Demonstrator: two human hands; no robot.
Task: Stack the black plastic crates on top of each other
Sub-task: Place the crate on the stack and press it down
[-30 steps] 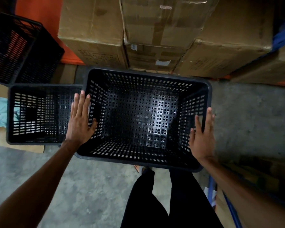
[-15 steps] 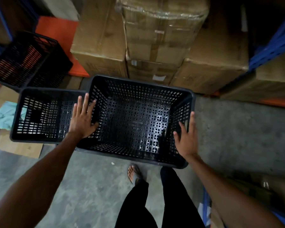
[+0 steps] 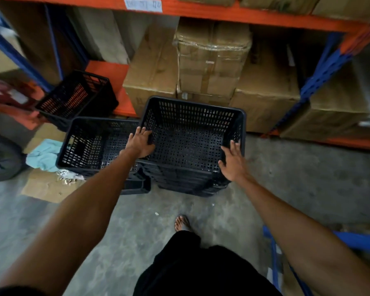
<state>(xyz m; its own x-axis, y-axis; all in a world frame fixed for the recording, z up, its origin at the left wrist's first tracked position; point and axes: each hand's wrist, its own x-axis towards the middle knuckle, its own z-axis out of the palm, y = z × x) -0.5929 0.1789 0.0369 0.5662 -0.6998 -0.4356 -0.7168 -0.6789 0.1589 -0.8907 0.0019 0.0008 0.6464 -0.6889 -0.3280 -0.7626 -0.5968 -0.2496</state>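
Observation:
A black perforated plastic crate rests as the top of a nested stack of several black crates on the concrete floor. My left hand lies over its left rim, fingers curled onto the edge. Against the crate's right wall near the front corner, my right hand presses with its fingers spread. A second black crate stands directly to the left, touching the stack. Farther back left, a third black crate sits tilted by the orange shelf.
Cardboard boxes fill the lower shelf right behind the stack. A blue rack upright rises at the right. A light blue cloth, flat cardboard and a dark tyre lie at the left. My foot stands before the stack.
The crate between my hands has gone down and away from me onto the stack. My view has pulled back, showing more shelf and floor. Both hands stay on the crate's sides.

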